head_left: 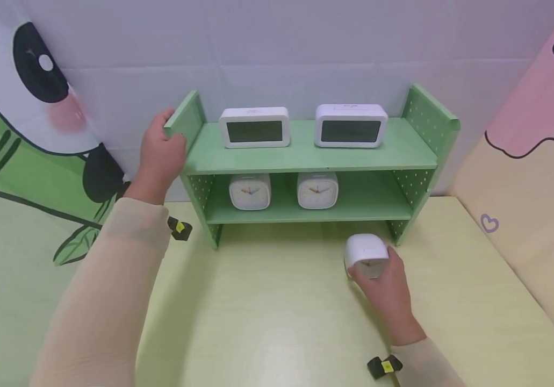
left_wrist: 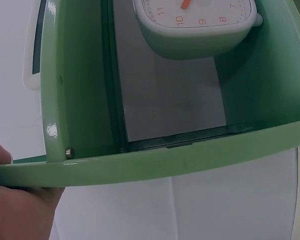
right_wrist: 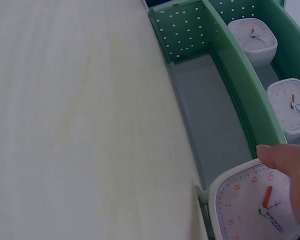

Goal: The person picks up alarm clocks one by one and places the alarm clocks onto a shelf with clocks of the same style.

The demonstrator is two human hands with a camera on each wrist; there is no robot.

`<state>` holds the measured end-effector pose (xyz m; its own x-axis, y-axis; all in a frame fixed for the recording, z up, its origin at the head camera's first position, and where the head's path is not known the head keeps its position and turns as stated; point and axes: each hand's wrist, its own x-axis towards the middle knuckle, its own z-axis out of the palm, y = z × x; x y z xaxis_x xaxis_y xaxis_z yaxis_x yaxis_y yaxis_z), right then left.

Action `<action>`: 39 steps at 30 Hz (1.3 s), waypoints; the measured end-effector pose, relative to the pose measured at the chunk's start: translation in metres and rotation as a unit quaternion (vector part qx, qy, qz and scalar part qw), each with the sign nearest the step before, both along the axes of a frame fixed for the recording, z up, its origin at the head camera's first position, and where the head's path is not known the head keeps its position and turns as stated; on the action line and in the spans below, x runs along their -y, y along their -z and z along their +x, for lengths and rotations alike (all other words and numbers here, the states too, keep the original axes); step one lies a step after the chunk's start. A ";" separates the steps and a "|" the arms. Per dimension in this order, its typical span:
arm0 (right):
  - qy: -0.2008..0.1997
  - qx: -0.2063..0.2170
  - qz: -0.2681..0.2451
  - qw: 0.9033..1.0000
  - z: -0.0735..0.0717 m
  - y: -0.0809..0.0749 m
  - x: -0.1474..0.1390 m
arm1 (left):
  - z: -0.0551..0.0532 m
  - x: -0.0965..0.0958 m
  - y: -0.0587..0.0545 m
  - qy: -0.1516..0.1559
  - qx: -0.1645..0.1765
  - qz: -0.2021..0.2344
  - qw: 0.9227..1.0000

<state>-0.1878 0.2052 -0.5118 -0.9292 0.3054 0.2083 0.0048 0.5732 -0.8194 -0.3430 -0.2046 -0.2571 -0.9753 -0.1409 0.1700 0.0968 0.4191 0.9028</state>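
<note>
My left hand [head_left: 160, 156] grips the front edge of the left side panel of a green two-tier shelf [head_left: 301, 161], thumb inside and fingers outside. In my right hand [head_left: 390, 301] is a white alarm clock [head_left: 366, 244], held between thumb and fingers in front of the shelf's right leg. Its dial [right_wrist: 245, 200] shows orange numerals in the right wrist view, partly covered by the thumb. On the lower board stand a left alarm clock [head_left: 250, 192] and a middle alarm clock [head_left: 317, 191]. A left digital clock [head_left: 254, 131] and a right digital clock [head_left: 351, 131] stand on top.
The shelf stands at the back of a pale wooden table [head_left: 281, 301], close to a light cloth wall [head_left: 296, 43]. A printed cartoon backdrop [head_left: 30, 172] hangs at the left, and a pink and cream one [head_left: 538, 177] at the right.
</note>
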 end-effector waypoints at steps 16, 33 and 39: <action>0.040 0.028 -0.128 0.991 -0.002 0.010 0.011 | 0.002 -0.006 0.004 -0.019 -0.007 0.067 0.998; 0.055 0.025 -0.127 0.990 0.001 0.010 0.002 | -0.001 -0.007 0.007 -0.021 -0.016 0.115 0.993; 0.053 0.025 -0.126 0.990 0.003 0.008 0.001 | -0.001 -0.007 0.008 -0.019 -0.027 0.117 0.993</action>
